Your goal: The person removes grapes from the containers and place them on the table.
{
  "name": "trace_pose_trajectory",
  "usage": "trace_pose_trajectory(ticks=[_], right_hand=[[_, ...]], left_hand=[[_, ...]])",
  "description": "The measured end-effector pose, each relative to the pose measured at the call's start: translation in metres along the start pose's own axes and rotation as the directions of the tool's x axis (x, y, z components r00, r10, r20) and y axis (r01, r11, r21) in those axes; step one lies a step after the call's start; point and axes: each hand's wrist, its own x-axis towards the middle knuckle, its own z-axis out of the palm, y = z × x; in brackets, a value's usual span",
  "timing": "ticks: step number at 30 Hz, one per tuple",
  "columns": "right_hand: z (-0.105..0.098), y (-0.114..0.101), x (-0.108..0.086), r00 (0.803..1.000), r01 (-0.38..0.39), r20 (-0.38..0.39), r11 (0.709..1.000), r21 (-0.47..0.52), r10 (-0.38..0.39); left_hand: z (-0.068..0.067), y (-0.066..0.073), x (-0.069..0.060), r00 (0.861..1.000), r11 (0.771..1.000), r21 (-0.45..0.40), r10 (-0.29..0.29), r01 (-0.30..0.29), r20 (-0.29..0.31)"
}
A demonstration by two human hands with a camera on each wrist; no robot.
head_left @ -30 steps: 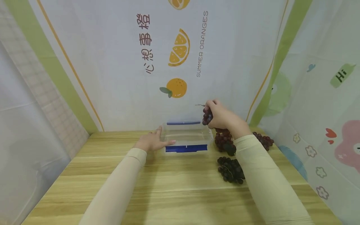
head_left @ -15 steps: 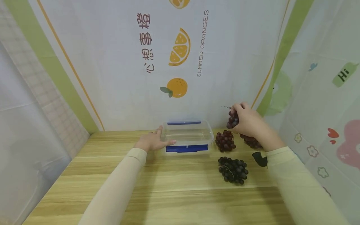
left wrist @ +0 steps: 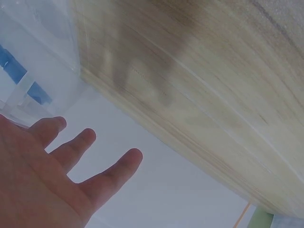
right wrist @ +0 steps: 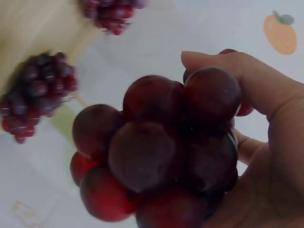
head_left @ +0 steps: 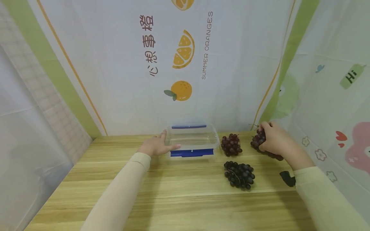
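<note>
My right hand (head_left: pixel 278 141) pinches a bunch of dark red grapes (right wrist: pixel 147 152) above the right back of the table, its thin stem sticking out to the left. Just under it in the head view, partly covered by the hand, lies another red bunch (head_left: pixel 276 156). My left hand (head_left: pixel 156 145) rests against the left end of a clear plastic container (head_left: pixel 190 138) with blue clips, thumb over its near rim. In the left wrist view, the fingers (left wrist: pixel 111 178) of that hand are straight and spread beside the container wall.
Beside the container's right end sits a red grape bunch (head_left: pixel 231 145). Nearer the front is a black grape bunch (head_left: pixel 239 175). Printed cloth (head_left: pixel 124 96) hangs behind and at both sides of the wooden table (head_left: pixel 185 189).
My right hand has carried the grape bunch from beside the container to the right, then lowered it toward the table. My left hand has stayed at the container.
</note>
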Motion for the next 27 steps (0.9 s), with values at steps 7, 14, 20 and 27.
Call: trace_pose_trajectory(ticks=[7, 14, 20, 27], right_hand=[[0.023, 0.034, -0.010, 0.997, -0.044, 0.067, 0.999, -0.017, 0.045], [0.037, 0.049, -0.015, 0.988, -0.080, 0.134, 0.997, -0.004, 0.080], [0.046, 0.053, -0.019, 0.977, -0.107, 0.184, 0.994, -0.014, 0.108], [0.055, 0.053, -0.023, 0.972, -0.113, 0.208, 0.994, 0.000, 0.111]], left_hand=[[-0.001, 0.003, -0.003, 1.000, 1.000, -0.013, 0.020, -0.021, -0.021], [0.000, 0.003, -0.002, 1.000, 1.000, -0.014, 0.015, -0.016, -0.020], [0.001, 0.002, 0.000, 1.000, 1.000, -0.014, 0.005, -0.005, 0.001], [-0.001, 0.001, -0.004, 1.000, 1.000, -0.027, 0.008, -0.008, -0.012]])
